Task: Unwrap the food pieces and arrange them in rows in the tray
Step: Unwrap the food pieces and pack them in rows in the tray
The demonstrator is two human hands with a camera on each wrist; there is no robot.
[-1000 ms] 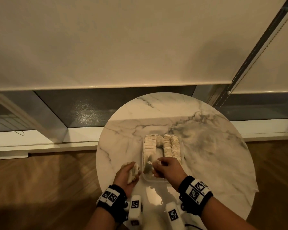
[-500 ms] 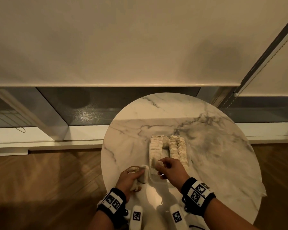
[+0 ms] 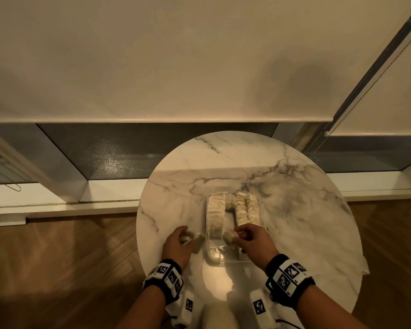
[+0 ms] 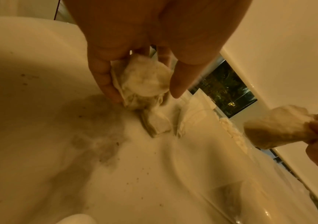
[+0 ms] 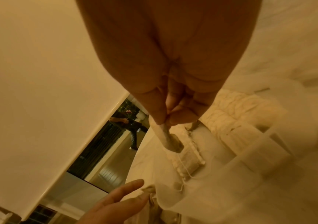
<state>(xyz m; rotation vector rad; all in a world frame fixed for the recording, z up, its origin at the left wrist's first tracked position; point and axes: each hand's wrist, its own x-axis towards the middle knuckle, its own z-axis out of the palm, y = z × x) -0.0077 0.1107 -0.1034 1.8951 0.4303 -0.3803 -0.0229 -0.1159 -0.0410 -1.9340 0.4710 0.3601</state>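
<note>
A clear tray (image 3: 208, 254) on the round marble table (image 3: 294, 222) holds rows of pale food pieces (image 3: 243, 210), with a gap in the middle. My right hand (image 3: 237, 235) pinches one pale food piece (image 3: 228, 237) by its end over the tray's near part; the right wrist view shows the piece (image 5: 170, 138) hanging from my fingertips (image 5: 159, 116) beside the rows (image 5: 231, 112). My left hand (image 3: 184, 237), left of the tray and low over the table, holds a crumpled pale wrapper wad (image 4: 146, 80). Another folded wrapper (image 4: 158, 123) lies under it.
The table's left edge (image 3: 140, 233) is close to my left hand, with wooden floor (image 3: 69, 257) beyond it. A window sill (image 3: 81, 205) and drawn blind (image 3: 176, 67) stand behind the table. Bare marble lies right of and behind the tray.
My left hand has moved left, away from the tray, and lower toward the table with the wrapper. My right hand keeps the food piece over the tray's near end.
</note>
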